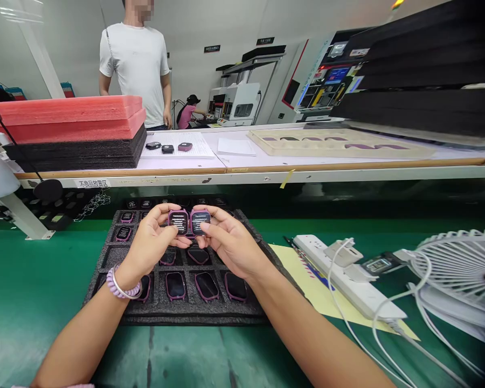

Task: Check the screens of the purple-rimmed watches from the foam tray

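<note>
Left hand (151,245) pinches purple-cased smartwatch (179,222) between thumb and fingers; right hand (230,248) grips matching smartwatch (200,222) same way. Both watches face up, screens showing text, just beside each other, held above black foam tray (194,319). More purple-cased watches (175,285) lie in tray cells under hands. Beaded bracelet (123,284) on left wrist. White power strip (347,275) on yellow paper (307,285), right of tray; white fan (456,269) farther right.

white power strip (359,291), desk fan (456,264) — red foam (68,118)
</note>
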### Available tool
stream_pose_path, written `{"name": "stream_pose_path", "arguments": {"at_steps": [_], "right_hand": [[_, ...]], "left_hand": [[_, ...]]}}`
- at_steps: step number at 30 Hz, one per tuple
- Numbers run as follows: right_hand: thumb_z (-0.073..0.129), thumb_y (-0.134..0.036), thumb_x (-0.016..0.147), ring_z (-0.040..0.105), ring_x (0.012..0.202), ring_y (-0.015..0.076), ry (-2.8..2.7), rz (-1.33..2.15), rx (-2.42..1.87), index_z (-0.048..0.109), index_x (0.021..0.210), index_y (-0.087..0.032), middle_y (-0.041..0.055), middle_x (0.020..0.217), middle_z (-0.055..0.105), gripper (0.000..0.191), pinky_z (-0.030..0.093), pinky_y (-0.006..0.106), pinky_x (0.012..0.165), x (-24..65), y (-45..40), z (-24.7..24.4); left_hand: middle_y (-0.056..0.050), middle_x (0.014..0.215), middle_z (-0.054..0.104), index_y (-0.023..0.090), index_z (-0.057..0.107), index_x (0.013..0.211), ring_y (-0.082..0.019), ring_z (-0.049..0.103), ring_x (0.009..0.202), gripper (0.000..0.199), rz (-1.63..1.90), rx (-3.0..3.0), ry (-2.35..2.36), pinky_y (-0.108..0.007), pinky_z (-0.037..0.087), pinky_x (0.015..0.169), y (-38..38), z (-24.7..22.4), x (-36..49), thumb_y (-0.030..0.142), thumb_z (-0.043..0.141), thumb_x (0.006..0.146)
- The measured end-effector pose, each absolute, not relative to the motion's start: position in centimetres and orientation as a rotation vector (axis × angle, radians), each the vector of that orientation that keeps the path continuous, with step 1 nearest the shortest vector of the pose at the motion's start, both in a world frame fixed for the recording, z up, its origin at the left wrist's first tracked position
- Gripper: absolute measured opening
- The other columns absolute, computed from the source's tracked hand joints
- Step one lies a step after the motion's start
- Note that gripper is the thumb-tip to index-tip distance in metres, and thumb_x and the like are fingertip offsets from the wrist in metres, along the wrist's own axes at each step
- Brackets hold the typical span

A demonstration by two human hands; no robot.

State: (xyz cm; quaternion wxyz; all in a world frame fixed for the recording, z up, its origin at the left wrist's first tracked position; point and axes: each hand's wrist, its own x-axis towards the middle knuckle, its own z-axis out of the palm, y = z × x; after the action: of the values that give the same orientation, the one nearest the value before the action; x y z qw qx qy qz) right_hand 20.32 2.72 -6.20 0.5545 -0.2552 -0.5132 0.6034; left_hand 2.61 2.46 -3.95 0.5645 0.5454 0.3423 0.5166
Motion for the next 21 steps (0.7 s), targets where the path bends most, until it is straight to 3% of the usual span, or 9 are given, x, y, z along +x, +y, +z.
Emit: {"name": "stream_pose_path", "arguments": {"at_steps": [21], "right_hand": [[0.076,-0.022,0.076,0.055,0.063,0.012,-1.212,1.423,-0.604,0.062,0.115,-0.02,-0.0002,0.087,0.063,0.042,0.046,0.026,0.059,20.15,2.36,-5.97]], "left_hand": [[-0.002,0.098,0.064,0.016,0.054,0.11,-0.014,0.072,0.062,0.04,1.213,1.273,0.796,-0.022,0.064,0.061,2.14,-3.6,2.54,0.024,0.067,0.073]]}}
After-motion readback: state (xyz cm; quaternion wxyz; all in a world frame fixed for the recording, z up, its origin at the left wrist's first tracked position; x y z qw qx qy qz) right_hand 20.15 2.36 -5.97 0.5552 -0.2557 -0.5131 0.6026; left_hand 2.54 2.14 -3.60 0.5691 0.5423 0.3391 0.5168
